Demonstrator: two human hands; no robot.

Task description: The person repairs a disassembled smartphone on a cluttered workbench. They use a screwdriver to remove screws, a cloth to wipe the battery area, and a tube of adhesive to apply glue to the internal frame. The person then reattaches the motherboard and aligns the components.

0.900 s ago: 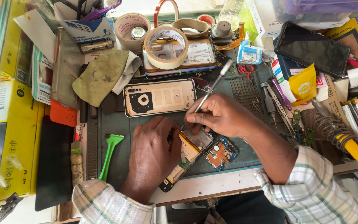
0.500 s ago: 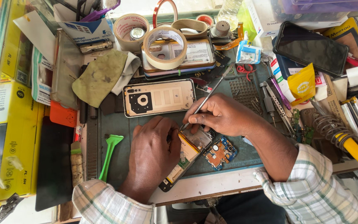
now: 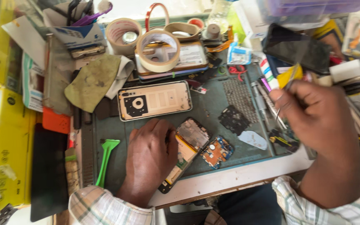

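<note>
Left grip pressing opened phone | right grip clenching tweezers | cluttered green mat

Opened phone: bare metal frame, matt. Back cover: glossy plastic, smooth. Work mat: matt green rubber, scuffed. Cloth: rough olive fabric, stained. Pry tool: smooth green plastic. Tweezers: shiny metal.

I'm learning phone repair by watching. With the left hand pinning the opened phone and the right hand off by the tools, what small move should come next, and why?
Probably bring the right hand with its thin tool back to the opened phone. The left hand pins it flat and the small circuit board lies exposed beside it.
</note>
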